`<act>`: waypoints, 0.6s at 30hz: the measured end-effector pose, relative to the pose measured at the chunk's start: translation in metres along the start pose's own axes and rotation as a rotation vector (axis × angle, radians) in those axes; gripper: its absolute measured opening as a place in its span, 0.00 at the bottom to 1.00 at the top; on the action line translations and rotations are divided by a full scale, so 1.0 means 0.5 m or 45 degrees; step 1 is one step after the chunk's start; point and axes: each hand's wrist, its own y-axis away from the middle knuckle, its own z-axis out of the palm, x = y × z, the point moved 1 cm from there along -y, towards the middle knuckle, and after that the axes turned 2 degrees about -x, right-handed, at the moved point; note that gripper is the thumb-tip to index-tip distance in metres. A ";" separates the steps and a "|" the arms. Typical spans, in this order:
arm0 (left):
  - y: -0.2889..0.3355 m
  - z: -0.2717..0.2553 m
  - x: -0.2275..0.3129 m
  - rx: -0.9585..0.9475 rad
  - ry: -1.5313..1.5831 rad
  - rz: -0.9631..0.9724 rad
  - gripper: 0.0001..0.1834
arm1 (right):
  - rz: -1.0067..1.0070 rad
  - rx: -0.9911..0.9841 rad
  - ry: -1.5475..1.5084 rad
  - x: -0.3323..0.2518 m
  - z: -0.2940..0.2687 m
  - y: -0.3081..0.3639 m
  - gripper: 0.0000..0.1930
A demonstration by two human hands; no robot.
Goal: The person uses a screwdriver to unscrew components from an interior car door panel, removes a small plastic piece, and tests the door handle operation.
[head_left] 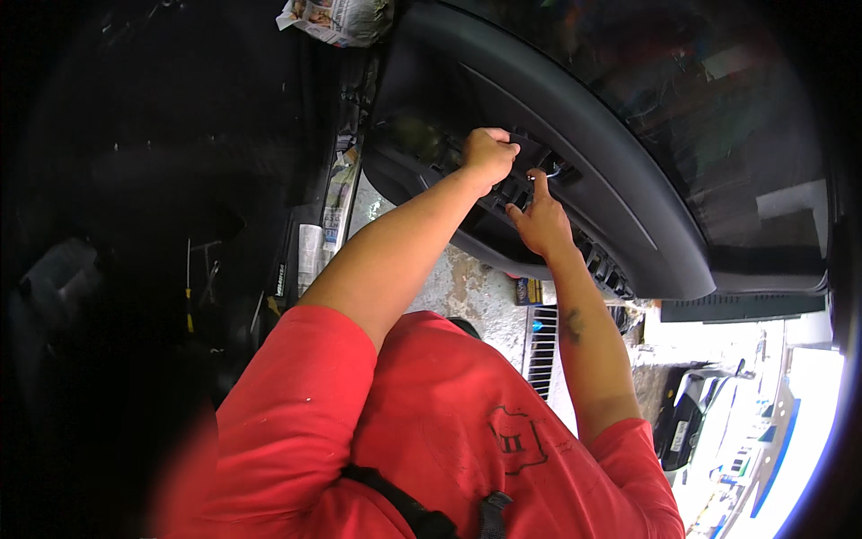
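A black car door trim panel (pixel 503 81) with a curved upper edge and recesses spans the upper middle. My left hand (pixel 490 160) is closed against its recessed middle part, fingers curled; what they grip is hidden. To its right, my right hand (pixel 543 216) has the thumb and index finger apart. The index fingertip is at a small shiny metal lever (pixel 555 171), which looks like the inner door handle, in a recess of the panel. The other right fingers are mostly hidden.
Dark window glass (pixel 691 117) rises beyond the panel. Newspaper (pixel 337 20) covers something at the top. On the dark surface at left lies a yellow-handled screwdriver (pixel 189 305). Below the panel are a small box (pixel 529 291) and a white grate (pixel 541 350). A car (pixel 687 418) stands at right.
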 end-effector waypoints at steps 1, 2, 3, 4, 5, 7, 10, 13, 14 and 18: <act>-0.002 0.010 -0.006 0.032 -0.042 0.046 0.06 | -0.008 -0.010 0.023 -0.001 -0.005 0.003 0.36; -0.011 0.021 -0.015 0.065 -0.032 0.104 0.09 | -0.017 -0.021 0.045 0.000 -0.009 0.003 0.36; -0.015 0.034 -0.023 0.133 -0.093 0.146 0.10 | -0.028 -0.032 0.069 0.000 -0.014 0.005 0.37; -0.010 0.050 -0.025 0.192 -0.159 0.184 0.11 | -0.039 -0.056 0.077 0.005 -0.022 0.008 0.38; -0.006 0.062 -0.026 0.251 -0.227 0.219 0.12 | -0.053 -0.062 0.100 0.012 -0.023 0.007 0.39; -0.002 0.075 -0.027 0.340 -0.307 0.264 0.15 | -0.081 -0.073 0.144 0.025 -0.020 0.002 0.40; -0.001 0.092 -0.030 0.516 -0.379 0.309 0.15 | -0.140 -0.083 0.215 0.027 -0.027 0.000 0.40; 0.029 0.109 -0.017 0.645 -0.379 0.273 0.15 | -0.232 -0.084 0.253 0.047 -0.029 -0.003 0.41; 0.029 0.114 -0.023 0.698 -0.399 0.326 0.15 | -0.256 -0.091 0.257 0.052 -0.032 -0.005 0.41; 0.034 0.122 -0.013 0.750 -0.671 0.404 0.14 | -0.319 -0.108 0.264 0.068 -0.032 -0.017 0.42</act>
